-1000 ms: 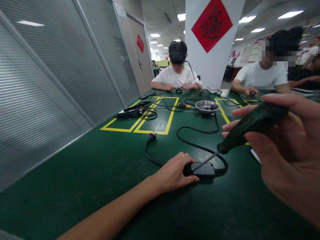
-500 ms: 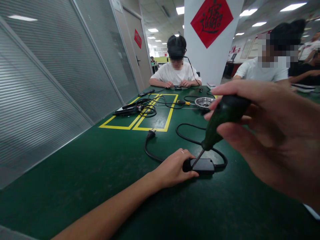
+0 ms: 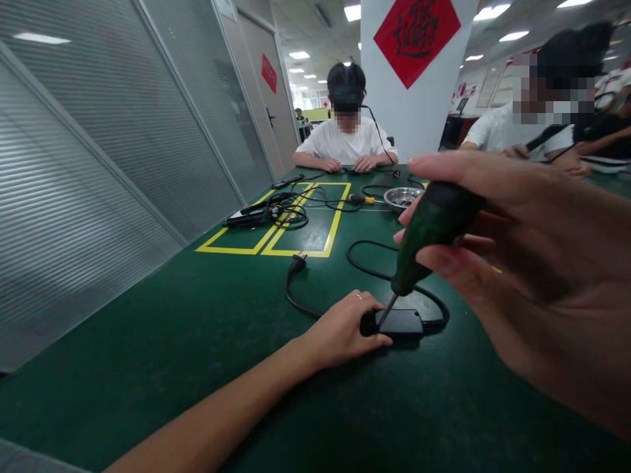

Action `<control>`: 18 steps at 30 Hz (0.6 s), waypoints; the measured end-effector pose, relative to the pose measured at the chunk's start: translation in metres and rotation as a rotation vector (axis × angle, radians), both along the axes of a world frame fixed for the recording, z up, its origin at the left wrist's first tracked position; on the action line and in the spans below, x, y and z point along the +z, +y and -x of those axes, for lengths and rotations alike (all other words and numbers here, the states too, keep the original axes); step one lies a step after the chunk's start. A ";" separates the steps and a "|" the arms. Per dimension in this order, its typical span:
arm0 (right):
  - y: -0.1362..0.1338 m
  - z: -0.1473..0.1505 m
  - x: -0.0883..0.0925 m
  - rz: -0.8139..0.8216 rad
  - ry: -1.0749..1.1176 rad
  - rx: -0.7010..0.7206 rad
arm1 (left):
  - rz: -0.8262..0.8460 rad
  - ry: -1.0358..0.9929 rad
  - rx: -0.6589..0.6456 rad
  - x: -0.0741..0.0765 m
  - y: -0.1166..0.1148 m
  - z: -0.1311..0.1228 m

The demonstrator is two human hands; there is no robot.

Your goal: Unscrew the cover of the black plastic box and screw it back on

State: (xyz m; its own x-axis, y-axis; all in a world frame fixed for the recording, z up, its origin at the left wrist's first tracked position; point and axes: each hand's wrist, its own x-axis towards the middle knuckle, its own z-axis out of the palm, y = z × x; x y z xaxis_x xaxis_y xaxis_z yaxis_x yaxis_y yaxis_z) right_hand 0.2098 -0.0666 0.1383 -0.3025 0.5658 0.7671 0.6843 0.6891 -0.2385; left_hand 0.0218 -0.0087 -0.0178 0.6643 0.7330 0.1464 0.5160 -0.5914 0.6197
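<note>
On the green table lies a small black box with cables (image 3: 403,322), like a power adapter. My left hand (image 3: 348,325) grips its left end between thumb and fingers, pressing it to the table. My right hand (image 3: 513,263) is wrapped around the dark green handle of a screwdriver (image 3: 424,233). The screwdriver leans, its shaft running down to the left end of the box beside my left fingers. Whether the tip sits in a screw I cannot tell. A black cord leads from the box to a two-pin plug (image 3: 298,263); another loops behind it.
Beyond are a metal bowl (image 3: 401,197) with small parts, a yellow-and-black screwdriver (image 3: 362,200) and bundled black cables (image 3: 288,213) by yellow tape outlines (image 3: 227,250). A person (image 3: 348,138) sits across the table, another (image 3: 537,125) at the right. A glass partition (image 3: 123,131) borders the left.
My right hand and the screwdriver handle have shifted slightly left, while the tip stays at the box. My left hand holds its place. The person at the right now has a dark object in hand.
</note>
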 end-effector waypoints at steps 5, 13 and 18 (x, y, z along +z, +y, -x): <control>0.002 -0.001 0.002 -0.107 -0.007 -0.004 | -0.031 0.004 0.010 0.000 -0.001 0.000; 0.003 0.004 0.006 -0.211 -0.018 -0.026 | -0.056 0.019 0.020 0.000 -0.002 -0.001; 0.002 0.005 0.010 -0.119 0.004 -0.159 | -0.065 0.020 0.026 0.001 -0.003 -0.003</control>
State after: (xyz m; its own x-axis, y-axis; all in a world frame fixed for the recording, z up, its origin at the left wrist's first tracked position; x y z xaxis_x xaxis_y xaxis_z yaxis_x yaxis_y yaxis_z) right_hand 0.2050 -0.0643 0.1478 -0.2139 0.5118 0.8320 0.7858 0.5962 -0.1647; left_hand 0.0244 -0.0115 -0.0168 0.6484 0.7394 0.1810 0.5437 -0.6163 0.5697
